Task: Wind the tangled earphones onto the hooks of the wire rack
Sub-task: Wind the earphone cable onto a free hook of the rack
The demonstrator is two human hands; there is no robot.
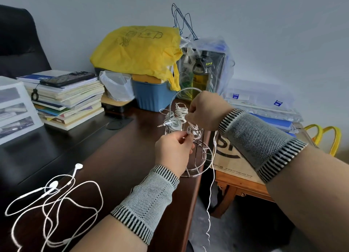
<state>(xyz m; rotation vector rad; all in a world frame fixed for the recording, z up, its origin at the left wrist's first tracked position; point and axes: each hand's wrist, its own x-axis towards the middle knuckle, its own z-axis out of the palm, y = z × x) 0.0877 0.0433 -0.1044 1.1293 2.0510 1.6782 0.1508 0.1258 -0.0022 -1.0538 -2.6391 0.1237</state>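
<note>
Both hands were busy at the wire rack [190,138]. The left hand [172,153] pinched a white cord [212,176] between thumb and fingers close to a lower hook. The right hand [204,111], at about one o'clock from the left one, had its fingers curled on the same cord near an upper hook; from under it the free end of the cord hung down over the table [122,157] edge toward the floor. Several hooks already carried wound bundles [181,111], so I judged the work was well past the middle. One more pair of tangled earphones [56,198] lay loose on the table at about eight o'clock from the rack, not yet touched.
</note>
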